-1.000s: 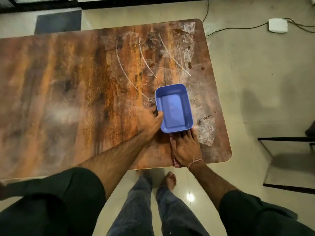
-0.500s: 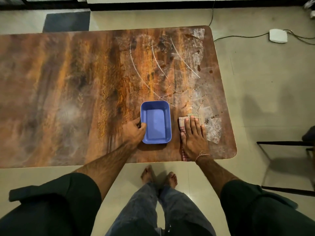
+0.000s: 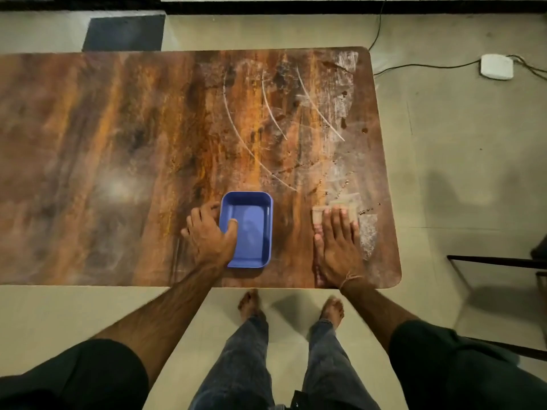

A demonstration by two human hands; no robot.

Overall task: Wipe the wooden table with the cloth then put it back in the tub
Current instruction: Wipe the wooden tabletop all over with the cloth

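A blue rectangular tub (image 3: 251, 208) stands empty on the wooden table (image 3: 118, 143) near its front edge. My left hand (image 3: 208, 233) grips the tub's left rim, thumb inside and fingers outside. To the right, my right hand (image 3: 337, 244) lies flat with its fingers spread, pressing a pale cloth (image 3: 318, 214) onto the tabletop. Only the cloth's far edge and left side show past the fingers; a reddish strip of it shows by the wrist. Wet streaks and white smears mark the wood around the cloth.
The table's right edge (image 3: 387, 187) and front edge run close to my right hand. A dark chair frame (image 3: 497, 261) stands on the floor at right. A white box with cables (image 3: 496, 67) lies on the floor beyond. A dark mat (image 3: 124, 32) lies past the far edge.
My left hand has slid the tub to the left, away from the cloth. My right hand has pushed the cloth forward and to the right on the tabletop.
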